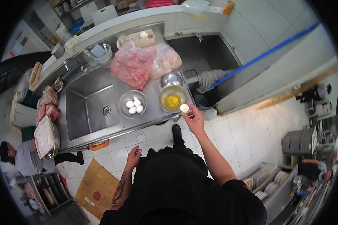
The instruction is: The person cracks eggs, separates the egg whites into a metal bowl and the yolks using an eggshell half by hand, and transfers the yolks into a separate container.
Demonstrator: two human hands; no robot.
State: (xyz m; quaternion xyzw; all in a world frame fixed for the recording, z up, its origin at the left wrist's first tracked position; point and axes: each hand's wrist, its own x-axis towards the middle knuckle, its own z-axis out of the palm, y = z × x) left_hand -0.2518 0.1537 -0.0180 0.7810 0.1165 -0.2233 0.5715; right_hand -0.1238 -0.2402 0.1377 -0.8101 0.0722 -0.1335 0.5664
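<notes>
My right hand [193,118] holds a pale eggshell piece [184,108] at the right rim of a metal bowl [162,98]. Yellow yolk and clear egg liquid [172,100] lie in that bowl. To its left, a second metal bowl [122,109] contains several white eggs [132,110]. An upturned or empty-looking metal bowl [171,79] stands behind the egg liquid. My left hand [133,156] hangs below the counter's front edge, its fingers curled, and whether anything is in them is too small to tell.
Bags of pink meat [129,63] lie behind the bowls. A steel sink [90,103] is on the left, a darker basin [214,52] on the right with a blue-handled mop [251,62]. Another person [24,159] is at the far left, beside a tray [46,138].
</notes>
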